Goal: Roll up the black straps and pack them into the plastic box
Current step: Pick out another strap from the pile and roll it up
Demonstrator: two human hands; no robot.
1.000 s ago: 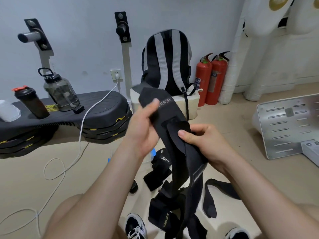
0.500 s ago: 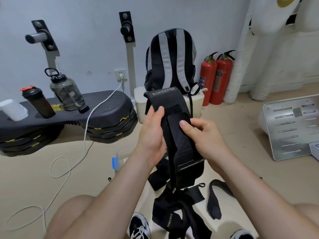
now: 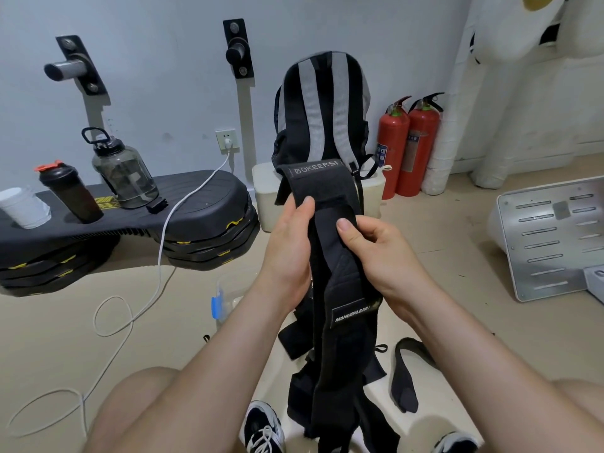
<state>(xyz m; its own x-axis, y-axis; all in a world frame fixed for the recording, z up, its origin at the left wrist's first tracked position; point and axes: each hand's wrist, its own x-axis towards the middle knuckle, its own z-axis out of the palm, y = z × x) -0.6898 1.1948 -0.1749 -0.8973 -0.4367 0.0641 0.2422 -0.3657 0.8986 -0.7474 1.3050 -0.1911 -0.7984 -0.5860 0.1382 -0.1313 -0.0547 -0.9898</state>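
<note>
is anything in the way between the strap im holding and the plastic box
Nothing solid shows between them. Left hand and right hand hold the black strap; the plastic box sits low beside it, mostly hidden behind the left forearm.

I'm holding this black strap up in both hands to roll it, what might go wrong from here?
The tail of the held strap hangs into the pile of straps below, so rolling may snag or drag them. The left hand and right hand pinch it only near the top, so the roll might start crooked. The plastic box sits partly hidden behind your left forearm; you might bump it.
</note>
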